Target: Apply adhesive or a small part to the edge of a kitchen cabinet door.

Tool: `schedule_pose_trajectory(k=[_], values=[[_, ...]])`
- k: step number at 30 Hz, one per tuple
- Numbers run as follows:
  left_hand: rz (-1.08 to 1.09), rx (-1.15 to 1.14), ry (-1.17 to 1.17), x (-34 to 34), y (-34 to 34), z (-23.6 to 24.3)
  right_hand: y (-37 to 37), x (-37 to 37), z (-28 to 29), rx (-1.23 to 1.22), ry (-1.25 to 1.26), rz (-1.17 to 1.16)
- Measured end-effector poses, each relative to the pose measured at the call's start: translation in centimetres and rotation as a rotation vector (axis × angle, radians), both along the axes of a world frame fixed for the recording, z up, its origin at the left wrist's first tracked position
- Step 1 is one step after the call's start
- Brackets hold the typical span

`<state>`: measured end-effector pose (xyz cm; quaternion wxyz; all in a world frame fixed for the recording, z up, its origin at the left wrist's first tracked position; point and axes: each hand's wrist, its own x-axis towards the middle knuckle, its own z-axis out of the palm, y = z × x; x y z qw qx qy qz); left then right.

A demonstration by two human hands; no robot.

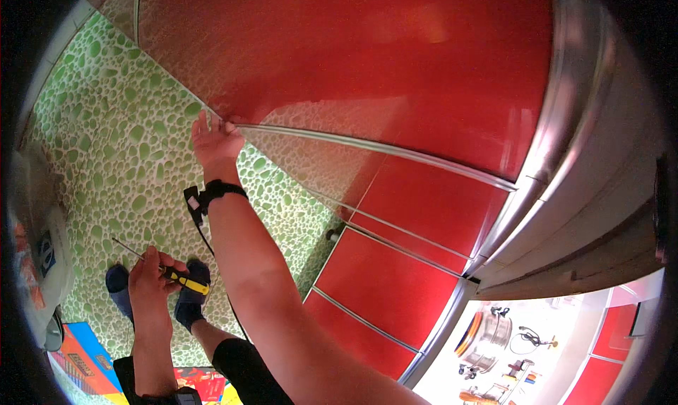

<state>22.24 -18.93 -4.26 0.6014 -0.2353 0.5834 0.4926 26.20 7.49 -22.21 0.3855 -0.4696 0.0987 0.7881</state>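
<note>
My left hand (150, 281) is closed around a screwdriver with a yellow and black handle (192, 283). Its thin metal shaft points up and left, over the floor. Farther up, my right hand (219, 140) is at the lower corner of a red glossy cabinet door (367, 66) with a silver edge strip. Thumb and forefinger pinch at that corner, while the other fingers stretch out past it. A black band with a small box and cable (212, 195) is strapped round my right wrist.
Below the door are more red cabinet fronts (395, 288). A metal counter edge (544, 137) curves along the right, with several items on a white surface (519, 352) beyond. Green pebble-patterned floor (120, 165) lies left, with a plastic bag (42, 228) and colourful boxes (88, 355).
</note>
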Motion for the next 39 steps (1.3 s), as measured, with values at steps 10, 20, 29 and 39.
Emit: schedule_pose_trajectory(k=[10,20,29,39], values=[[-0.017,0.029,-0.006,-0.9,0.7,-0.2,1.2,0.6,1.5,-0.053,-0.039,0.042],[0.053,0.053,0.002,-1.3,-1.4,0.6,-3.0,1.6,5.4,0.093,-0.309,0.452],[0.050,0.000,0.037,-1.2,-9.3,0.8,-18.4,5.5,17.1,-0.010,-0.574,1.311],[-0.539,0.077,0.615,4.5,-19.5,2.9,-32.7,11.1,29.3,0.655,-0.735,1.782]])
